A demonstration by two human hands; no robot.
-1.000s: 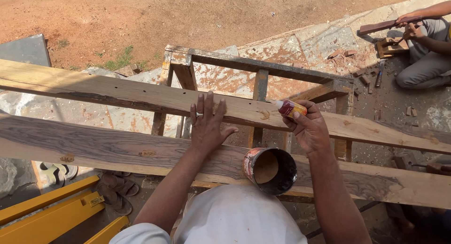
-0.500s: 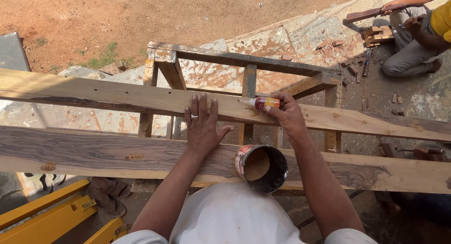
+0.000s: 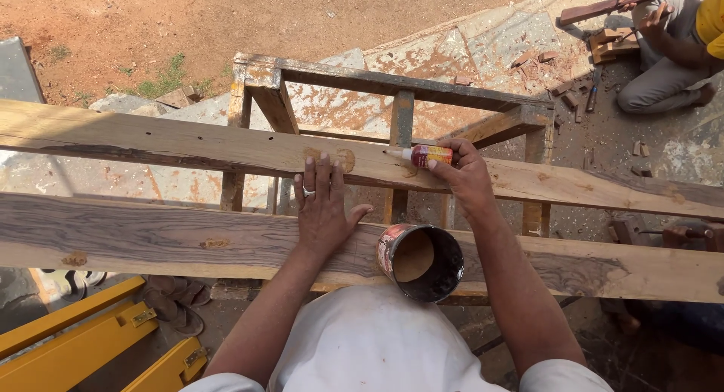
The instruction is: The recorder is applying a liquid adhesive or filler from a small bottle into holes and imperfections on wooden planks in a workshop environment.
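Note:
Two long wooden planks lie across a wooden frame point(image 3: 392, 83). My left hand point(image 3: 323, 207) rests flat with fingers spread, its palm on the near dark-grained plank point(image 3: 151, 237) and its fingertips on the far paler plank point(image 3: 151, 143). My right hand point(image 3: 464, 173) holds a small red and yellow glue bottle point(image 3: 422, 156), its white nozzle pointing left along the far plank. Light brown filler patches point(image 3: 343, 158) show on that plank beside my fingertips. A dented metal tin point(image 3: 422, 261) with brown paste sits on the near plank between my arms.
Another person point(image 3: 671, 45) sits on the ground at the upper right, holding a piece of wood among scattered wood chips point(image 3: 566, 98). Yellow metal bars point(image 3: 90, 339) and sandals point(image 3: 170, 309) lie at the lower left. Red earth is beyond the frame.
My right hand has carried the bottle left along the far plank toward my left hand. My left hand stays flat on the planks. The view has shifted slightly.

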